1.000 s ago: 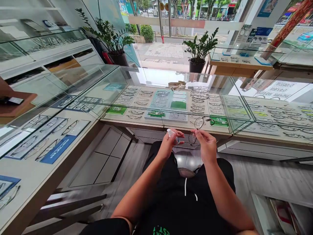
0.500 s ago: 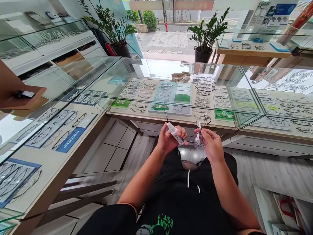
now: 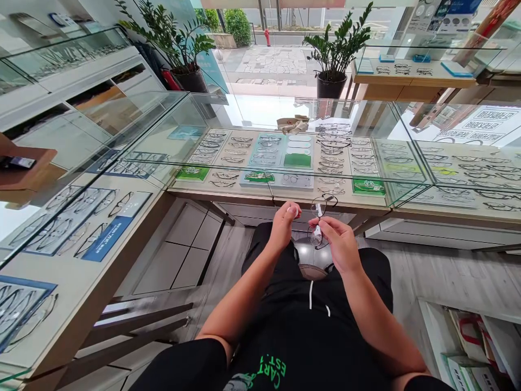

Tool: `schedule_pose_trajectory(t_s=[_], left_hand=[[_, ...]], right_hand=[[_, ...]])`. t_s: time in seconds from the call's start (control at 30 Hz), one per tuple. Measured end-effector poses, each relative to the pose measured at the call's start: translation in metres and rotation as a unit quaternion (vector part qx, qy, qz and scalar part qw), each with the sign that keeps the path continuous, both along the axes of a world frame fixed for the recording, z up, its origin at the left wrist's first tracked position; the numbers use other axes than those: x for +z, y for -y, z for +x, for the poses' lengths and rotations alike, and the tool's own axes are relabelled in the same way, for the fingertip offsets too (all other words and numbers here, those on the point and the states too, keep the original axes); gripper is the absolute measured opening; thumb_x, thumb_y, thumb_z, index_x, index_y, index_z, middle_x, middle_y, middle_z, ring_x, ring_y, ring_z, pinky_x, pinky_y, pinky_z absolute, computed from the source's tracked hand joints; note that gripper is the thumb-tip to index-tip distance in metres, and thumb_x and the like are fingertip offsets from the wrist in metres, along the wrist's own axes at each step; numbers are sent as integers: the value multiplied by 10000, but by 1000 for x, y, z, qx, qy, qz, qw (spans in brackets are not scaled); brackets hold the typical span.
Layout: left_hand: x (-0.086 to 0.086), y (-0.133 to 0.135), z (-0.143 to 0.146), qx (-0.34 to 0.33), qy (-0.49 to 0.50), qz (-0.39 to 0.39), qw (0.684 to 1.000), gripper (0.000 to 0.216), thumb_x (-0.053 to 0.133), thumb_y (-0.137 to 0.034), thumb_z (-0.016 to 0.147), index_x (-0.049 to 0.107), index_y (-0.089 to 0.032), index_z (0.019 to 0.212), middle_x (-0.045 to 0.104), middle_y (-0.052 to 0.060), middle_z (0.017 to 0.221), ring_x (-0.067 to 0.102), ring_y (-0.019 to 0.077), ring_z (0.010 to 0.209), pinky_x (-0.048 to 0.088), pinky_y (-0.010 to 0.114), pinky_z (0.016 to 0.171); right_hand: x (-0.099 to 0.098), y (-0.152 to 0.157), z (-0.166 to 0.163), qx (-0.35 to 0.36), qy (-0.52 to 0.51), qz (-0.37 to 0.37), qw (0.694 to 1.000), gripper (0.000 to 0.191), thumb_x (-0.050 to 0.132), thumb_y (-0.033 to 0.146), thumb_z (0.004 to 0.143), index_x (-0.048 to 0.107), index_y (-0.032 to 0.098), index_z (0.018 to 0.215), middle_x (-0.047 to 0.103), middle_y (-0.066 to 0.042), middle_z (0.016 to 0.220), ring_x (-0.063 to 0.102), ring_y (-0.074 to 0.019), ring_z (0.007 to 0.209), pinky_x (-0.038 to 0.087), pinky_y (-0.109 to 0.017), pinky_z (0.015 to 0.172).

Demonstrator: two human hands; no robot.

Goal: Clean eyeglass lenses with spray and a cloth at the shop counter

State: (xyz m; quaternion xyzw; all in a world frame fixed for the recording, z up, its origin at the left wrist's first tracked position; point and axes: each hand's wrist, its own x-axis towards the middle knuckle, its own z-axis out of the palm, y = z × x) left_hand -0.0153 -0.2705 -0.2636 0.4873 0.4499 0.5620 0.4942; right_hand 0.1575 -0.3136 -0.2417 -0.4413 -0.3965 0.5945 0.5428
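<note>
My left hand [image 3: 281, 225] is closed around a small white spray bottle [image 3: 294, 212]; most of the bottle is hidden by the fingers, and its nozzle end faces the glasses. Just to the right, my right hand [image 3: 341, 241] pinches a pair of thin dark-rimmed eyeglasses [image 3: 319, 209] near the bridge. The glasses are turned on end, one lens above the other, with white marks or stickers on the lenses. A small gap separates the left fist from the glasses. Both hands are above my lap, in front of the counter edge.
A glass display case [image 3: 260, 176] with rows of eyeglasses runs across the front. Another glass counter [image 3: 101, 277] stands along the left. A tan cloth-like item [image 3: 293, 124] lies on the glass top. Low at right is a white shelf [image 3: 433, 331] with papers.
My left hand has turned, so the bottle that showed its label now points toward the glasses and is mostly covered. The glasses and right hand appear slightly further left as the view shifted.
</note>
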Motion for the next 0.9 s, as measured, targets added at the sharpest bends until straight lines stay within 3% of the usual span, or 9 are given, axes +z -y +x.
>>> schedule_pose_trajectory(t_s=[0.17,0.4,0.73,0.83,0.9], left_hand=[[-4,-1,9,24,-99,50,993,599,581,-804,975,608,-217,865,562,15,838,492,196,803,388,346,780],[-4,-4,12,8,-94,50,994,593,565,-808,989,591,-225,882,543,6,827,474,193,781,375,340,755],[-9,18,8,-53,-158,57,984,633,550,-840,970,613,-218,870,599,33,853,515,212,801,405,349,755],[-6,10,2,-36,-137,63,988,607,509,-807,1001,619,-221,888,596,37,852,518,213,799,423,357,758],[-3,-9,-10,-1,-121,71,990,560,507,-765,1009,626,-226,919,606,45,873,538,217,820,451,361,775]], right_hand=[[-5,3,-8,21,-10,-11,1000,239,849,501,891,908,273,932,857,-61,992,740,-235,965,580,-354,875],[-8,2,-9,26,-11,-3,1000,212,838,477,915,910,284,965,856,-52,993,730,-222,930,574,-352,883],[-10,-11,-9,-62,-65,-24,996,279,888,522,848,888,257,934,869,-72,1017,773,-236,921,620,-367,850],[-9,-13,-7,-62,-66,-23,996,253,883,507,863,890,267,941,870,-61,1027,760,-215,911,604,-345,840],[-8,-14,-5,-63,-63,-20,996,236,877,498,877,892,274,948,869,-52,1040,749,-201,904,593,-330,826]])
